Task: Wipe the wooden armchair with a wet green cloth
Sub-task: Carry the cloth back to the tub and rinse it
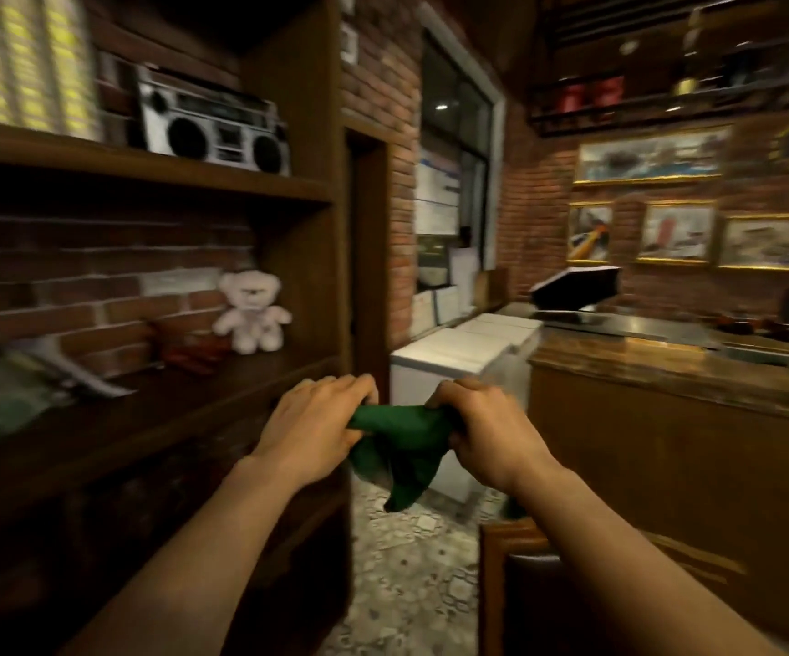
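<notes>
Hands meet at chest height in front of the person, the left hand (316, 426) and right hand (487, 426) each closed in a grip on one end of the green cloth (394, 454). Cloth runs side to side between the two grips, bunched tight along that line, with a loose tail hanging below them toward the patterned floor (411, 584). It looks like wringing or folding (I can't tell which). The wooden armchair (525, 561), as I judge that dark wooden frame to be, sits below and a little right of the grips, so the right hand is nearer. Close on the left of the grips stands the shelf (156, 409); the counter (666, 371) lies beyond on the right. Open room is straight down.
</notes>
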Tool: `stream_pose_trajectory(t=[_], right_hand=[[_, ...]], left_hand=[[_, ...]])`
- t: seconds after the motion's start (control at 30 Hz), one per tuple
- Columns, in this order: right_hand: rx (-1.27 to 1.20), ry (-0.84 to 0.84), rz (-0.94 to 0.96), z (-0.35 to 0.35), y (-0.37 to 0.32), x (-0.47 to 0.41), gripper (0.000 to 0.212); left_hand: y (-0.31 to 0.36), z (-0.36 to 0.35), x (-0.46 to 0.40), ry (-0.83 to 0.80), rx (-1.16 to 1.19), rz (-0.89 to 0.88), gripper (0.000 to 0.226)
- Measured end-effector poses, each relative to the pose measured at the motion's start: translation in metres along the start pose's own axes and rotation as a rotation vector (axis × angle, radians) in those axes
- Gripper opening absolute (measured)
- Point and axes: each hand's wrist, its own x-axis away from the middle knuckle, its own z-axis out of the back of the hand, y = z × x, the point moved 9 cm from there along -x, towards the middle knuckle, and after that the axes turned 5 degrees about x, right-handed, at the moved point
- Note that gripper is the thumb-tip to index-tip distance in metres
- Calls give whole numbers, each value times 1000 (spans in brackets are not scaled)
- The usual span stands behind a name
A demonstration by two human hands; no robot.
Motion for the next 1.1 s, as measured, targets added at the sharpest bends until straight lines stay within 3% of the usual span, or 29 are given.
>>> stream_pose_trajectory(t=[0.23, 0.5, 0.9, 1.1], right_hand=[[-206, -71, 281, -62, -132, -52, 45], [-454, -147, 531, -97, -311, -46, 41], [-548, -105, 791, -88, -573, -12, 41], [-588, -131, 839, -110, -684, 16, 44]], left_hand=[[-96, 68, 96, -42, -246, 282, 37], [-158, 162, 243, -75, -460, 579, 32], [-231, 313, 450, 86, -563, 800, 33], [-275, 350, 552, 62, -557, 901, 34]])
